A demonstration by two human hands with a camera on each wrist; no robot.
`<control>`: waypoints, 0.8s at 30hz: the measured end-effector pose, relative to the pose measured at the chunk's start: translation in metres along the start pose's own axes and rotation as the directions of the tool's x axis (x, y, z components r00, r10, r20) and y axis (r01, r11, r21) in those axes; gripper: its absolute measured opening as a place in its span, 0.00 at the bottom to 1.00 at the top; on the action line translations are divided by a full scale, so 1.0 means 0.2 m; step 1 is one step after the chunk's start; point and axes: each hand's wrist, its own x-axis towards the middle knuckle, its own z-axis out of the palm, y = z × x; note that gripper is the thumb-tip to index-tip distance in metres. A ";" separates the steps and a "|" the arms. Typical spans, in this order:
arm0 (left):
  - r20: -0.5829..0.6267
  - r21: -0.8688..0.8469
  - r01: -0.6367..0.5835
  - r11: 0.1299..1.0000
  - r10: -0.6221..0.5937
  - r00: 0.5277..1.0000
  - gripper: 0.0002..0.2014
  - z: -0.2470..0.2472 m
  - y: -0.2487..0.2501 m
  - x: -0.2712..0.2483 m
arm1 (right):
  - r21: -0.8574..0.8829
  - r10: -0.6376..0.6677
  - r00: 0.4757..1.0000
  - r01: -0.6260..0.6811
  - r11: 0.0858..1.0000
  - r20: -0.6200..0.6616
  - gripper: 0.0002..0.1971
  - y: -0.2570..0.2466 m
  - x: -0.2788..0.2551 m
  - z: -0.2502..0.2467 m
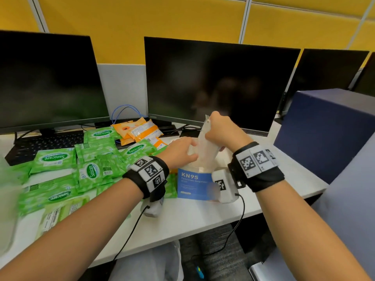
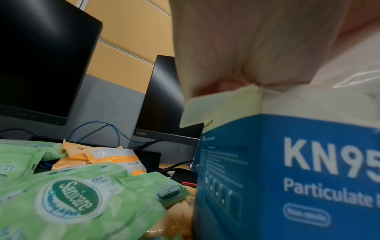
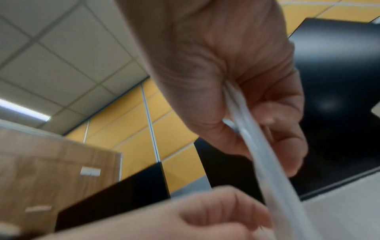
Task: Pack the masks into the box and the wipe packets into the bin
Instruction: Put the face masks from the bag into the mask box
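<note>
A blue KN95 box (image 1: 192, 185) stands open on the white desk (image 1: 203, 216), white masks filling its top. My right hand (image 1: 221, 130) pinches a clear-wrapped white mask (image 1: 207, 147) upright, its lower end down in the box. The right wrist view shows that mask (image 3: 267, 154) edge-on between thumb and fingers. My left hand (image 1: 180, 152) grips the box's open top from the left; the palm (image 2: 246, 40) sits over a flap corner of the box (image 2: 287, 178). Green wipe packets (image 1: 54, 159) and orange ones (image 1: 140, 128) lie left of the box.
Two dark monitors (image 1: 50, 82) (image 1: 215, 82) and a keyboard (image 1: 46, 145) line the back of the desk. A dark blue block (image 1: 328, 128) stands at the right. A pale translucent container (image 1: 6, 199) blurs the left edge. Wrist cables hang over the front edge.
</note>
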 end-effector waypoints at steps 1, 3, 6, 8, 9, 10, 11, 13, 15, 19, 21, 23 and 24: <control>-0.007 -0.011 0.009 1.000 -0.009 1.000 0.22 0.00 0.01 0.00 | -0.012 -0.011 1.000 0.011 1.000 -0.020 0.19 -0.01 0.01 0.04; -0.011 -0.029 0.025 0.999 -0.026 1.000 0.21 0.00 0.01 0.00 | -0.022 -0.015 0.996 0.013 1.000 -0.092 0.19 -0.03 0.02 0.09; 0.001 -0.045 0.030 0.999 -0.030 1.000 0.21 0.00 0.01 -0.01 | 0.016 -0.012 0.985 0.015 1.000 -0.174 0.21 -0.02 0.04 0.06; 0.006 -0.070 0.035 0.997 -0.035 0.999 0.22 0.01 0.01 -0.01 | 0.021 -0.024 0.984 0.028 0.999 -0.177 0.22 -0.03 0.03 0.05; 0.009 -0.081 0.036 0.996 -0.036 0.999 0.22 0.01 0.01 -0.01 | 0.016 -0.037 0.984 0.041 0.999 -0.173 0.24 -0.05 0.03 0.05; 0.015 -0.089 0.037 0.995 -0.036 0.999 0.22 0.02 0.01 -0.01 | 0.000 -0.055 0.985 0.056 0.998 -0.160 0.25 -0.06 0.02 0.07; 0.022 -0.095 0.036 0.995 -0.034 0.999 0.23 0.02 0.01 -0.01 | -0.018 -0.075 0.987 0.073 0.997 -0.144 0.27 -0.07 0.02 0.10; 0.052 -0.095 0.037 0.995 -0.032 0.998 0.25 0.01 0.00 0.00 | -0.030 -0.083 0.987 0.079 0.996 -0.135 0.26 -0.07 0.02 0.12; 0.072 -0.082 0.043 0.996 -0.037 0.997 0.25 0.00 0.00 -0.01 | 0.001 -0.063 0.982 0.064 0.998 -0.178 0.24 -0.05 0.04 0.07; 0.021 -0.099 0.049 0.994 -0.047 0.999 0.19 0.01 0.01 -0.01 | 0.020 -0.078 0.980 0.083 0.996 -0.181 0.23 -0.04 0.07 0.04; -0.019 -0.136 0.045 0.990 -0.048 0.999 0.14 0.02 0.01 0.00 | 0.011 -0.087 0.987 0.089 0.996 -0.138 0.23 -0.06 0.05 0.14; -0.068 -0.189 0.019 0.982 -0.032 0.997 0.13 0.04 -0.01 0.00 | 0.055 -0.055 0.998 0.053 0.997 0.039 0.24 -0.07 0.03 0.26; -0.076 -0.187 0.014 0.982 -0.029 0.997 0.17 0.04 -0.01 0.00 | 0.081 -0.028 0.986 0.014 0.997 0.167 0.25 -0.07 0.02 0.29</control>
